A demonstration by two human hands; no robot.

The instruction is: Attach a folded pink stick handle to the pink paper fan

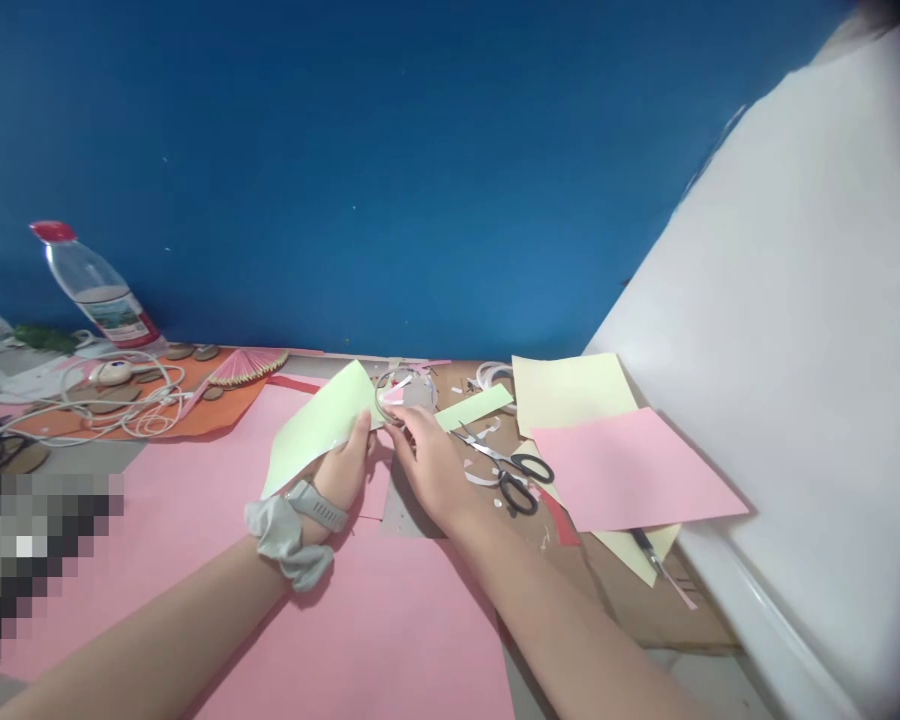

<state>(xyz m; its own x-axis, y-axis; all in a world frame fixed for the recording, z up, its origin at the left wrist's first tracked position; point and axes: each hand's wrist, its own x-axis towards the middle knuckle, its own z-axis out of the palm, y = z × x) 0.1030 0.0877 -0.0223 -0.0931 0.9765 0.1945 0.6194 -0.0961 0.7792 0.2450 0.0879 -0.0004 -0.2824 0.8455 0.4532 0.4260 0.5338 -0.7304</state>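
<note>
My left hand (349, 470) pinches a light green sheet of paper (322, 420), thumb on top, with a grey watch band and a scrunchie at the wrist. Just right of it, the closed fingers of my right hand (427, 460) are on the near edge of a ring that looks like a roll of clear tape (433, 385). The ring stands close to the sheet's right corner. A narrow light green paper strip (480, 405) lies beyond my right hand. Scissors (506, 463) with black handles lie spread apart to the right of that hand.
Large pink paper (330, 620) covers the table under my arms. Pink (630, 470) and pale yellow sheets (570, 385) lie at the right, over a cutter knife (649, 548). At the left are a bottle (101, 290), white cables (157, 400) and a pink folded fan (247, 367). A blue wall stands behind.
</note>
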